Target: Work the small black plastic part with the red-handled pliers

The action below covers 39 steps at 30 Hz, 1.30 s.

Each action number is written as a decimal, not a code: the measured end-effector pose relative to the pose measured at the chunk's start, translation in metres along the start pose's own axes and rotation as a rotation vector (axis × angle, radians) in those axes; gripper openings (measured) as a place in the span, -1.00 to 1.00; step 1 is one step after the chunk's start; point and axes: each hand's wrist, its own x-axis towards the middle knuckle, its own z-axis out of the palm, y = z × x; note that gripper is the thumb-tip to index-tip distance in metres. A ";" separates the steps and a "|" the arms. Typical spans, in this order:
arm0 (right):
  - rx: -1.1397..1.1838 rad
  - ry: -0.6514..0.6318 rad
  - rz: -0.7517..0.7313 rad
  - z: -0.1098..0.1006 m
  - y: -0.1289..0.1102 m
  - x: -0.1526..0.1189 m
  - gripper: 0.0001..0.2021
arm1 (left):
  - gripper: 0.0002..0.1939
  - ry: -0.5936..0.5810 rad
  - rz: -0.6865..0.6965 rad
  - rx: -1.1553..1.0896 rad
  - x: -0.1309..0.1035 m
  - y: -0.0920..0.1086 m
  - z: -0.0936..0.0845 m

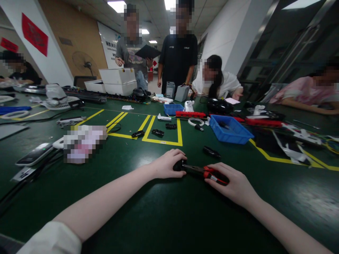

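Holds a small black part (178, 165) in the left hand (171, 165), with thumb and fingers curved around it, at the middle of the green counter (159, 218). Grips pliers (206, 171) with red-and-black handles in the right hand (235, 181), with the nose pointed left and reaching the part. Cannot confirm any clamping of the jaws on it. Notes a pale patch on the pliers' handle, with any marking too small to read. Notes also a loose black cylindrical piece (211, 152) just beyond the pliers, and a blue bin (231, 137) farther off to the right, with dark items inside. Counts three small black pieces (158, 132) farther out, near the centre: two within a yellow tape outline (172, 143), one to its left. Records pale print on the black shirt (178, 54) of a person standing at the far side, too small to read. Likewise cannot read the lettering on the white board (109, 46), far and to the left.
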 end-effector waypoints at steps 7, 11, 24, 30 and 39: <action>0.040 -0.059 0.072 0.000 0.001 0.001 -0.61 | -0.49 -0.003 0.004 0.002 0.001 0.000 0.001; 0.039 -0.063 0.074 -0.001 -0.003 0.002 -0.63 | -0.51 -0.005 0.006 -0.004 0.000 0.000 0.000; -0.073 0.006 -0.010 0.001 -0.002 0.001 -0.56 | -0.50 -0.014 0.031 0.044 0.000 0.002 -0.001; -0.118 -0.038 -0.040 0.002 0.000 0.004 -0.51 | -0.55 -0.022 0.026 0.092 -0.001 0.002 0.000; -0.158 -0.032 -0.068 0.001 -0.003 0.006 -0.59 | -0.59 -0.020 0.049 0.087 0.000 -0.003 0.003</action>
